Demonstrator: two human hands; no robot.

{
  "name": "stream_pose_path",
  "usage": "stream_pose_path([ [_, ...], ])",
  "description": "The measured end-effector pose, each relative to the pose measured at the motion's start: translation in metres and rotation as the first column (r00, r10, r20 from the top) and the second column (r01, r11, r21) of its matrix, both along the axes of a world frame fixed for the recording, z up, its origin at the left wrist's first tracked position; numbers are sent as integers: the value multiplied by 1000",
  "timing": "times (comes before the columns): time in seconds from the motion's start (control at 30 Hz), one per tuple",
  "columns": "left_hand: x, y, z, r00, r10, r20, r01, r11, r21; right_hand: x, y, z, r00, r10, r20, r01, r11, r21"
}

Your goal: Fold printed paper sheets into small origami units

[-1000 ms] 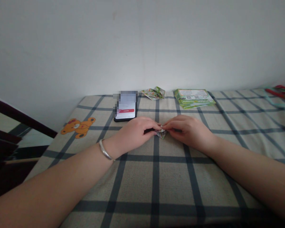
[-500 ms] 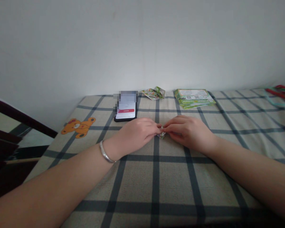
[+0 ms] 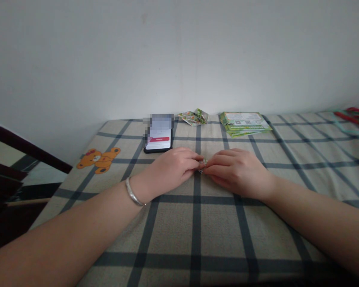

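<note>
My left hand (image 3: 171, 169) and my right hand (image 3: 238, 172) meet fingertip to fingertip on the checked cloth (image 3: 197, 231). Between them they pinch a small folded piece of printed paper (image 3: 202, 164), of which only a sliver shows. Both hands have their fingers closed around it and rest on the cloth. A silver bracelet (image 3: 132, 192) circles my left wrist.
A phone (image 3: 158, 134) with a lit screen lies behind my left hand. A folded green paper shape (image 3: 194, 116) and a stack of green printed sheets (image 3: 243, 122) sit by the wall. Red and green cords (image 3: 354, 115) lie far right. A bear print (image 3: 98, 158) marks the cloth's left edge.
My hands have drawn closer together and cover more of the folded paper; less of it shows now. The right hand has slid slightly left and toward me.
</note>
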State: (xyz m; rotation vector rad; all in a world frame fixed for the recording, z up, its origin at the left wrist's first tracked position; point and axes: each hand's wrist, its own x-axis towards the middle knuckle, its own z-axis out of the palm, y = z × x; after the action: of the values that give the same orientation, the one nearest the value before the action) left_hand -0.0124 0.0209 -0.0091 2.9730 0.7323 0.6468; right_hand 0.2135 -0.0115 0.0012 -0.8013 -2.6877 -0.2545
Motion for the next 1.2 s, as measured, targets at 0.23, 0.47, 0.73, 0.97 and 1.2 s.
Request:
stream_pose_path([
  [0.23,1,-1,2,999,8,-32,-9,1000,-22,-5,-2,1,990,-14,138,17,1000,-20],
  [0.47,1,-1,1,1000,11,-3,-12,998,-64,-6,-2,1,985,-9,174,17,999,-48],
  [0.73,4,-6,-1,999,41,31,-39,998,-46,-5,-4,2,994,-51,93,60,993,-102],
  [0.97,4,-7,-2,998,63,14,-62,997,-55,-2,5,-4,982,-107,-159,79,981,-176],
  [1.2,4,-8,-2,989,124,79,-110,981,-160,-1,10,-8,921,-292,-256,229,941,-249],
])
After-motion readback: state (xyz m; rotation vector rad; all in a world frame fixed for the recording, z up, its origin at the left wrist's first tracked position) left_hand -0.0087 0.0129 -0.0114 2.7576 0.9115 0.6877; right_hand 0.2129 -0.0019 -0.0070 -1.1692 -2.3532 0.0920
